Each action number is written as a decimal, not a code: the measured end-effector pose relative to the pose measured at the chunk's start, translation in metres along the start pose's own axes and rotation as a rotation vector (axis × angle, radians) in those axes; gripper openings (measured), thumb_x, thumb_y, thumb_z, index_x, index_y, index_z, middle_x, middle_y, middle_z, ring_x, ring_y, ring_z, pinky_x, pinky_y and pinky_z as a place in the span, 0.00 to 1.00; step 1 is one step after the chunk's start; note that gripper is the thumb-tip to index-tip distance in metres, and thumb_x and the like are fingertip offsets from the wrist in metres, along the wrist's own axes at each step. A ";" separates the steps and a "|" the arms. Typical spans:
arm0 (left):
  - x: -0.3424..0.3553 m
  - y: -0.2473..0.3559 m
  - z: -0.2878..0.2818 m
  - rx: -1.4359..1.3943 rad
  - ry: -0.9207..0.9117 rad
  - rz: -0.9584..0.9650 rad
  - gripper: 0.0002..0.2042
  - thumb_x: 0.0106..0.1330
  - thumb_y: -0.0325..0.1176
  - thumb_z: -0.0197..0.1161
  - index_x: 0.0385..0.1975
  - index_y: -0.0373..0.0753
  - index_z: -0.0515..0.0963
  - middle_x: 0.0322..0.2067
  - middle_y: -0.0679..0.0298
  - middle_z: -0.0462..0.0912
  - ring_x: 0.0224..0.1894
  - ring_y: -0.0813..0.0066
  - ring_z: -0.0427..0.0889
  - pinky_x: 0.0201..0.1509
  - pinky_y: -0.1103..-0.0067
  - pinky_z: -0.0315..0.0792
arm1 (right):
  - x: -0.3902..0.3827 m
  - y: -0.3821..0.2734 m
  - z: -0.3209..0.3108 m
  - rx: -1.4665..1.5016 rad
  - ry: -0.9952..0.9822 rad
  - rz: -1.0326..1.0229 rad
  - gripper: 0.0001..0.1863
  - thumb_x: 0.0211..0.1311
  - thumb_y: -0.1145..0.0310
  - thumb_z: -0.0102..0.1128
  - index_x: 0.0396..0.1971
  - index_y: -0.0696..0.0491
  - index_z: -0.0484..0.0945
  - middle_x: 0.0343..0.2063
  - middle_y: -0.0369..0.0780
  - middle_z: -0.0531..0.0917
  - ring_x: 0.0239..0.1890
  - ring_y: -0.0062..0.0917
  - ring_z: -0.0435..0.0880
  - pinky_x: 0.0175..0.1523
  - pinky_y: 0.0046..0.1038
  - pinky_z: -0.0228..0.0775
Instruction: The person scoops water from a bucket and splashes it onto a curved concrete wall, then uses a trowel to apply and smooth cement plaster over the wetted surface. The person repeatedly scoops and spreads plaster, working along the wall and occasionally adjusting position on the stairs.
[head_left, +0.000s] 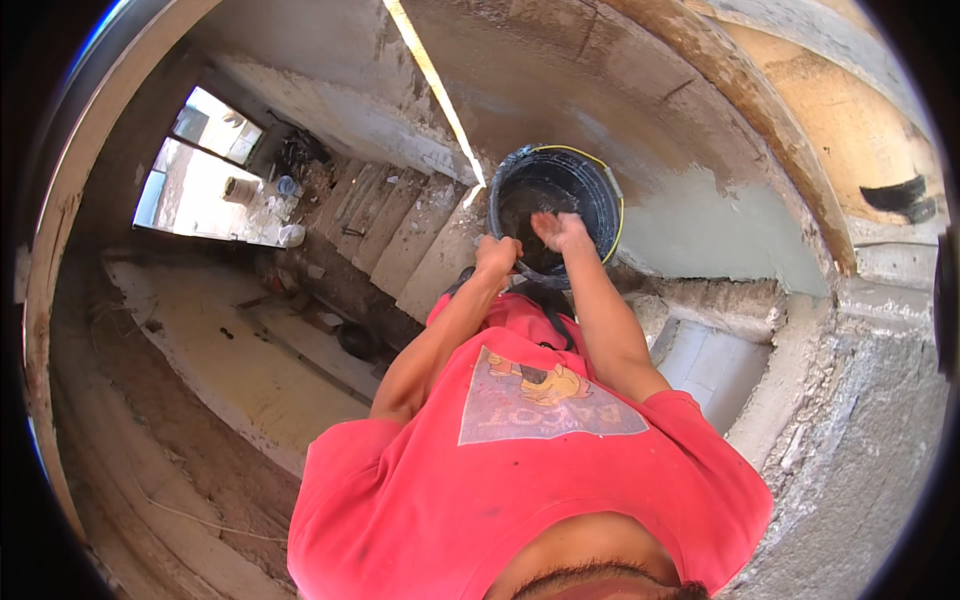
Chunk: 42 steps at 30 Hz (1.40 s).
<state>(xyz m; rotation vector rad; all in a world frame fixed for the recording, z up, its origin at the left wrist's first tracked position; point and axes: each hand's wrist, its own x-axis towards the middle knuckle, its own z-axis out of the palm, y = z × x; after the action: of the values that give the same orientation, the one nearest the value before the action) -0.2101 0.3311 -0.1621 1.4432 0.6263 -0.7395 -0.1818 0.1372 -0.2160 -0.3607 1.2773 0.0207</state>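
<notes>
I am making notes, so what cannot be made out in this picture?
In the head view:
- Bucket floor: partly covered by the right hand; anything inside is too dark to identify.
- Left hand: its own back hides some fingers.
- Dark thing at the right edge: cut off by the picture's rim.

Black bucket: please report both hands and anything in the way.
Left hand gripping black bucket at near-left rim. Right hand open, over bucket mouth. Yellow handle along right rim, near right hand.

Both hands [497, 256] are at a black bucket [582, 187] near steps [388, 232].
</notes>
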 end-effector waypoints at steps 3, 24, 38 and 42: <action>-0.008 0.008 0.003 -0.065 -0.055 0.041 0.15 0.48 0.23 0.63 0.36 0.22 0.77 0.35 0.47 0.82 0.34 0.57 0.83 0.29 0.63 0.75 | -0.062 -0.080 0.048 0.240 -0.573 -0.198 0.23 0.81 0.63 0.33 0.52 0.68 0.73 0.49 0.57 0.84 0.56 0.52 0.82 0.62 0.54 0.77; -0.022 0.008 0.024 0.031 -0.175 0.040 0.13 0.47 0.21 0.62 0.35 0.24 0.76 0.31 0.51 0.80 0.28 0.60 0.82 0.24 0.65 0.76 | 0.004 0.003 -0.048 0.048 0.097 -0.008 0.19 0.75 0.61 0.40 0.47 0.63 0.74 0.43 0.52 0.82 0.41 0.47 0.85 0.48 0.50 0.80; -0.031 0.012 0.038 0.046 -0.201 0.036 0.07 0.48 0.21 0.60 0.28 0.28 0.77 0.24 0.57 0.78 0.23 0.64 0.78 0.22 0.68 0.71 | -0.118 -0.162 -0.021 0.234 -0.158 -0.796 0.18 0.76 0.65 0.36 0.46 0.65 0.71 0.42 0.51 0.83 0.44 0.42 0.87 0.49 0.41 0.86; -0.033 0.009 0.040 0.044 -0.209 0.038 0.06 0.48 0.21 0.60 0.27 0.29 0.77 0.23 0.59 0.77 0.22 0.65 0.77 0.22 0.68 0.70 | -0.037 -0.047 -0.056 0.013 0.082 -0.268 0.15 0.72 0.65 0.46 0.42 0.62 0.75 0.39 0.50 0.83 0.39 0.43 0.87 0.46 0.43 0.84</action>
<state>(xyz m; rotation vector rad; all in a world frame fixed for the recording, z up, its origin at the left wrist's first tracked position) -0.2262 0.2937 -0.1294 1.3926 0.4232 -0.8661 -0.2345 0.0838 -0.1832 -0.5235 1.3001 -0.2314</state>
